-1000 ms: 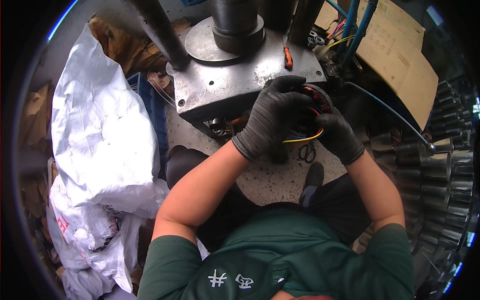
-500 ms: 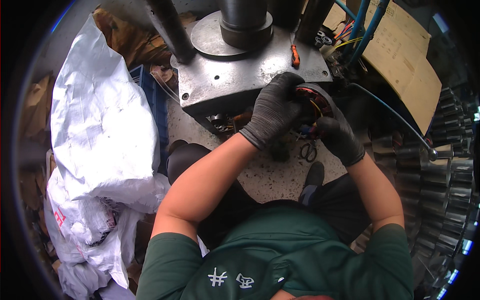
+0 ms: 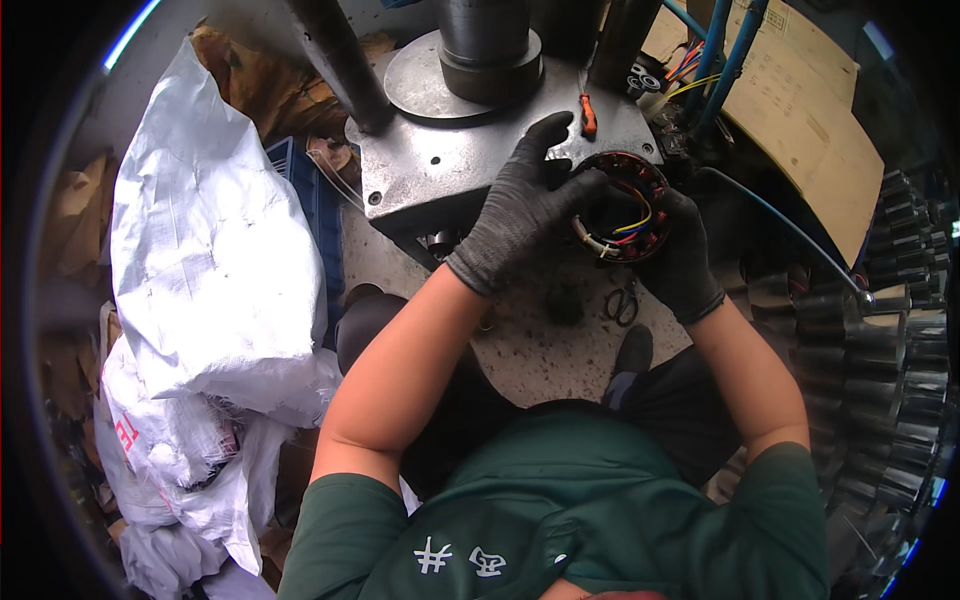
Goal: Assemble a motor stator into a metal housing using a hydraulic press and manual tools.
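Gloved left hand (image 3: pixel 520 215) and right hand (image 3: pixel 680 255) grip a round, copper-wound motor coil (image 3: pixel 625 205) with coloured wires.

Both gloved hands, left hand (image 3: pixel 520 215) and right hand (image 3: pixel 680 255), gripped the motor coil (image 3: pixel 630 205). Scissors (image 3: pixel 622 303) lay on the floor below.

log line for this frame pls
left hand: on stator rim | right hand: cradling stator, coloured wires inside | scissors: on floor below | press base: behind

Even daylight, dim toward the lower right. Mild glare on the white sack (image 3: pixel 215 250). Fisheye bends and blackens the rim.
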